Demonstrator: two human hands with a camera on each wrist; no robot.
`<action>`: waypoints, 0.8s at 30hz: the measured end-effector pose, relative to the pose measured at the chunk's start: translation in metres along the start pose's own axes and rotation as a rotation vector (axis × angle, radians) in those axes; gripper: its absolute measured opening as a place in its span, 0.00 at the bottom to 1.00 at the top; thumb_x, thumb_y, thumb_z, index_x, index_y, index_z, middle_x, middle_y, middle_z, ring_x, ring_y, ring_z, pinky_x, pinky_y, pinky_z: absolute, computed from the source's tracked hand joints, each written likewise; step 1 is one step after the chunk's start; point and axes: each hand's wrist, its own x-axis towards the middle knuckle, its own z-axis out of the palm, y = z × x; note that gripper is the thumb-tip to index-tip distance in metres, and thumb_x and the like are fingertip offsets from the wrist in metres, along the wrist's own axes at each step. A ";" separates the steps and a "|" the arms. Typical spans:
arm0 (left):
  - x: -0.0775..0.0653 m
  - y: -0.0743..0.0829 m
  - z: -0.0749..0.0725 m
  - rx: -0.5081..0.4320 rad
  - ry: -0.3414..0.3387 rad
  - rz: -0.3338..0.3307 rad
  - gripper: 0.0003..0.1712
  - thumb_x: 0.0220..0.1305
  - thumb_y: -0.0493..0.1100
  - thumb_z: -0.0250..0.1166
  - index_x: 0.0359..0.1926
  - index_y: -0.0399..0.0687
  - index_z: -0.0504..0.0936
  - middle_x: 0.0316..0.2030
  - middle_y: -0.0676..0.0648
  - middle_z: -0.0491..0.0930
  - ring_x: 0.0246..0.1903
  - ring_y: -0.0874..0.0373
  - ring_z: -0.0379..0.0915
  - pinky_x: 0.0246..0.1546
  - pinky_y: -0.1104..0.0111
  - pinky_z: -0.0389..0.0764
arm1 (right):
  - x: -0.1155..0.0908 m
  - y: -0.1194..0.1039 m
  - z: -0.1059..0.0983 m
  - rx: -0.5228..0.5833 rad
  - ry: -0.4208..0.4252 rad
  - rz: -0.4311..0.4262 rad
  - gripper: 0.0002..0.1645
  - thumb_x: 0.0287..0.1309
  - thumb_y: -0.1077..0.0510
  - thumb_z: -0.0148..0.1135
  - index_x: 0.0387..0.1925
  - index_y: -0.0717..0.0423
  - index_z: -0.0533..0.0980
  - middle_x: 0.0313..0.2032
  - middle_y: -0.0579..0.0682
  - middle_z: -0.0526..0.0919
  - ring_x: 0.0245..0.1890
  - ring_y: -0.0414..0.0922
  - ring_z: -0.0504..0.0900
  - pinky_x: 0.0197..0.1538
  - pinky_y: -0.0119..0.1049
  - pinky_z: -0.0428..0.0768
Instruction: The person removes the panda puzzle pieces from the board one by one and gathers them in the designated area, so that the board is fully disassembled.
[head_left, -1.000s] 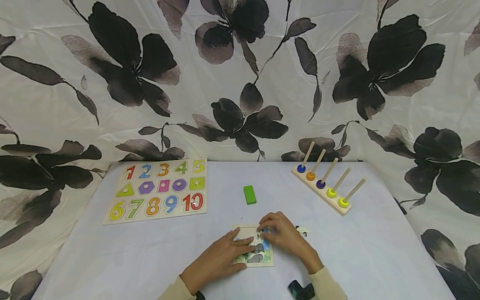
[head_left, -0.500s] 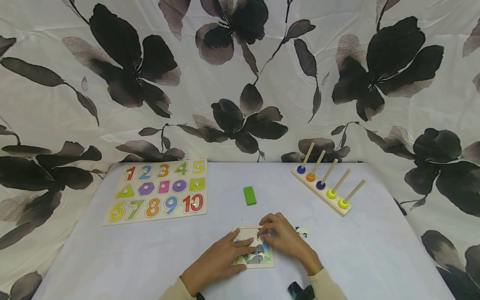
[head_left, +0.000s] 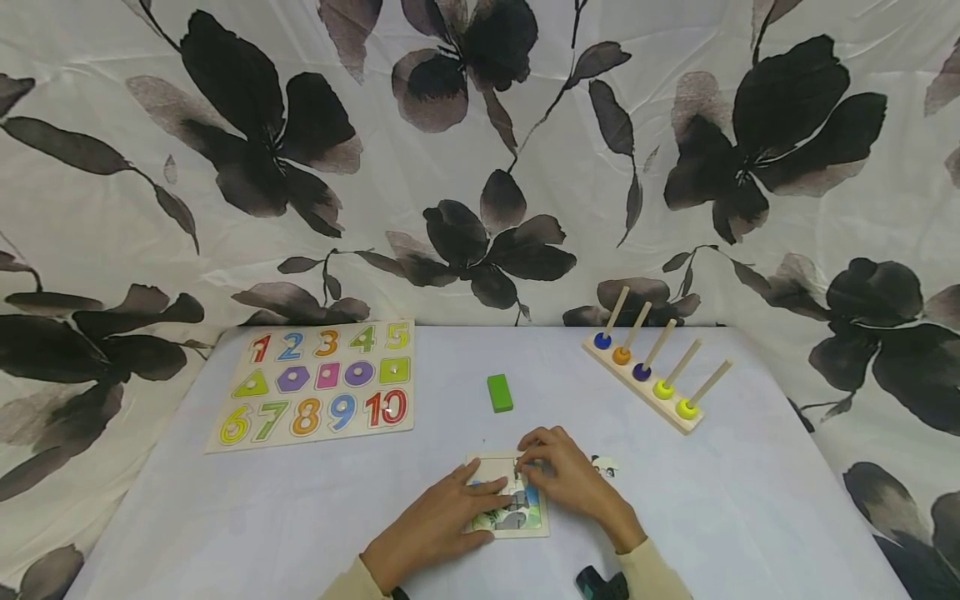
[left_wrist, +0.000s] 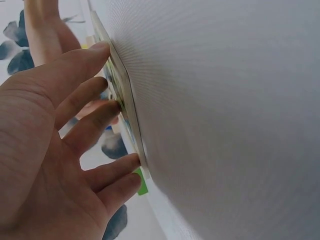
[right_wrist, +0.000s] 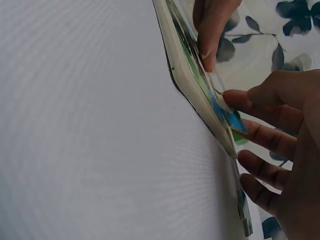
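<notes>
A small jigsaw puzzle board (head_left: 517,534) with a wooden frame lies on the white table, partly filled with picture pieces in grey, green and blue. My left hand (head_left: 450,510) rests across its left side with spread fingers, the fingertips on the frame and the pieces. At the board's upper right corner my right hand (head_left: 564,468) pinches a puzzle piece with blue on it (right_wrist: 235,121) between thumb and fingers. In the right wrist view this piece stands tilted over the frame. A loose black-and-white puzzle piece (head_left: 606,465) lies just right of the board, partly behind the right hand.
A green block (head_left: 500,392) lies behind the puzzle. At the back left is a number and shape board (head_left: 311,437); at the back right, a wooden peg stand (head_left: 648,386) with coloured beads. A black device (head_left: 600,583) sits near the right sleeve. A floral cloth hangs behind.
Both hands stay at the puzzle board in nearly the same pose. The right fingers shift only slightly over the upper right corner, and the head view tilts up a touch.
</notes>
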 end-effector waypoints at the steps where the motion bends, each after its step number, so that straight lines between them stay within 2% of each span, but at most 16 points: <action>1: 0.000 0.000 0.000 -0.001 0.000 0.000 0.30 0.56 0.54 0.69 0.61 0.62 0.76 0.63 0.55 0.71 0.64 0.36 0.62 0.63 0.50 0.67 | 0.000 0.000 0.000 0.006 0.000 0.000 0.05 0.59 0.56 0.64 0.32 0.47 0.85 0.46 0.42 0.78 0.45 0.38 0.69 0.51 0.44 0.74; 12: 0.000 0.000 -0.001 -0.014 0.006 0.006 0.29 0.56 0.53 0.69 0.61 0.61 0.77 0.63 0.54 0.71 0.64 0.36 0.62 0.63 0.50 0.67 | 0.000 0.000 -0.004 0.015 -0.013 -0.007 0.05 0.60 0.55 0.63 0.33 0.45 0.84 0.37 0.33 0.81 0.41 0.36 0.72 0.47 0.40 0.74; 14: 0.000 0.000 -0.001 -0.016 0.006 0.005 0.29 0.57 0.53 0.69 0.61 0.61 0.76 0.64 0.54 0.71 0.65 0.36 0.61 0.63 0.50 0.66 | -0.001 0.000 -0.004 0.023 -0.010 0.010 0.05 0.59 0.57 0.63 0.35 0.44 0.83 0.37 0.34 0.81 0.40 0.37 0.73 0.46 0.39 0.74; 20: -0.001 0.000 -0.002 -0.027 -0.006 -0.004 0.29 0.57 0.54 0.68 0.62 0.62 0.76 0.64 0.55 0.70 0.65 0.36 0.60 0.64 0.50 0.65 | -0.001 0.001 -0.006 0.054 -0.031 0.092 0.14 0.56 0.60 0.65 0.45 0.48 0.79 0.40 0.39 0.82 0.40 0.38 0.74 0.46 0.39 0.74; 24: 0.000 0.000 -0.002 -0.027 -0.010 -0.003 0.29 0.57 0.53 0.68 0.61 0.62 0.76 0.64 0.55 0.70 0.65 0.36 0.60 0.64 0.49 0.65 | -0.001 0.002 -0.008 0.050 -0.055 0.107 0.17 0.54 0.60 0.67 0.47 0.51 0.80 0.41 0.41 0.83 0.40 0.38 0.73 0.44 0.38 0.74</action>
